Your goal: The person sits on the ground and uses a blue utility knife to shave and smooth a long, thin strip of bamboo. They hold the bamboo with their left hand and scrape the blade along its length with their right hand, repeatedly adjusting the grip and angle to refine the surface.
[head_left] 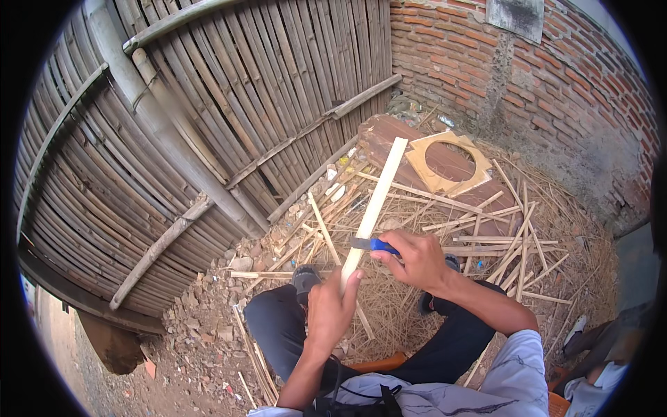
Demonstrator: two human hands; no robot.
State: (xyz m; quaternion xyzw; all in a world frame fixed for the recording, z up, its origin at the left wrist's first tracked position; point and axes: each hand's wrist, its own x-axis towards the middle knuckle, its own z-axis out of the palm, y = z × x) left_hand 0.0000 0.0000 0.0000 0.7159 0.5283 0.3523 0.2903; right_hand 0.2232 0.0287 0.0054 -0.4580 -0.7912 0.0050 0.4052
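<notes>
A long pale bamboo strip slants up and away from me, its lower end wrapped in my left hand. My right hand is closed round the blue handle of a utility knife. The knife's grey blade end lies across the strip, a little above my left thumb. Both hands are in front of my knees as I sit. The lower tip of the strip is hidden by my left hand.
Several cut strips lie crossed on the shavings-strewn ground. Beyond them, a brown board bears a cardboard piece with a round hole. A bamboo fence and a brick wall meet behind. Another person is at the lower right.
</notes>
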